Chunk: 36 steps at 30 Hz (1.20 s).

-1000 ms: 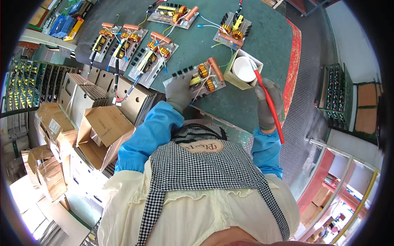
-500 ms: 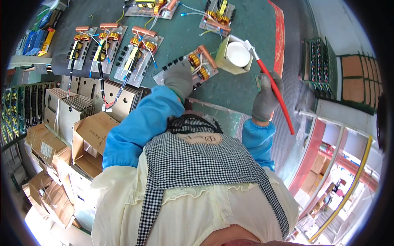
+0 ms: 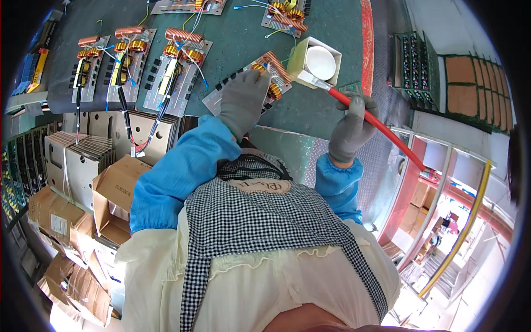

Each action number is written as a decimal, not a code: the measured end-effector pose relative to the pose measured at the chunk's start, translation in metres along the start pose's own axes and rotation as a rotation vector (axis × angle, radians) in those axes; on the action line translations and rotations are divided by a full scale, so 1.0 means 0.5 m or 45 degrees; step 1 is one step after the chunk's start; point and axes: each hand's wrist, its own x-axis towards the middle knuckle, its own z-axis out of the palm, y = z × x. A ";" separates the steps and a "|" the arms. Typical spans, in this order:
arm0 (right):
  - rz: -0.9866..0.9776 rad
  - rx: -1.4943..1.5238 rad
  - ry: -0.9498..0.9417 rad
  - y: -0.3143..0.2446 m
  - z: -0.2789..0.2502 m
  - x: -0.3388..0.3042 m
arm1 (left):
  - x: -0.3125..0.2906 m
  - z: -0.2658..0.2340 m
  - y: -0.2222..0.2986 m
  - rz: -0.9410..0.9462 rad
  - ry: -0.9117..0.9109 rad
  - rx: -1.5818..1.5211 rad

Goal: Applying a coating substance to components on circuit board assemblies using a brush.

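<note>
My gloved right hand (image 3: 351, 133) is closed around the red handle of a brush (image 3: 381, 127), whose pale bristles point left at the near edge of a square pale tub (image 3: 298, 58). Inside that tub stands a round white cup (image 3: 319, 62). My gloved left hand (image 3: 242, 102) is closed over a circuit board (image 3: 212, 99), its fingertips at a copper-wound ring coil. A second ring coil (image 3: 275, 91) and a long copper coil (image 3: 278, 66) show at the board's right end. The glove hides the board's middle.
Several similar boards with coils and wires lie on the green table (image 3: 326, 124), such as the board (image 3: 177, 74) left of my hand. Stacked metal plates (image 3: 74, 166) and open cardboard boxes (image 3: 119, 191) stand at left. A rack of boards (image 3: 415, 66) is at right.
The brush has swung left and nearer, its bristles passing from the cup's right side to the tub's near edge. My left fingers have shifted right, onto the ring coil. The whole view has shifted slightly.
</note>
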 end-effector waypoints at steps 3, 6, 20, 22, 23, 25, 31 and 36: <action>-0.014 0.049 0.042 -0.001 -0.008 -0.003 | 0.000 0.029 -0.023 0.583 0.287 0.171; -0.054 0.068 0.046 0.001 -0.021 -0.002 | 0.015 0.042 -0.031 0.689 0.165 0.239; -0.084 -0.688 -0.533 0.070 0.079 -0.020 | -0.058 -0.055 -0.112 0.664 -0.056 0.050; -0.135 -0.796 -0.609 0.078 0.101 -0.024 | -0.070 -0.053 -0.110 0.623 -0.024 -0.001; -0.139 -0.803 -0.620 0.087 0.106 -0.024 | -0.074 -0.050 -0.109 0.595 0.002 -0.044; -0.206 -1.009 -0.683 0.099 0.117 -0.026 | -0.088 -0.031 -0.096 0.433 -0.113 -0.017; -0.174 -0.900 -0.582 0.066 0.124 -0.026 | -0.102 0.011 -0.116 0.322 -0.120 0.035; -0.240 -1.052 -0.649 0.087 0.118 -0.040 | -0.102 0.014 -0.114 0.311 -0.091 0.050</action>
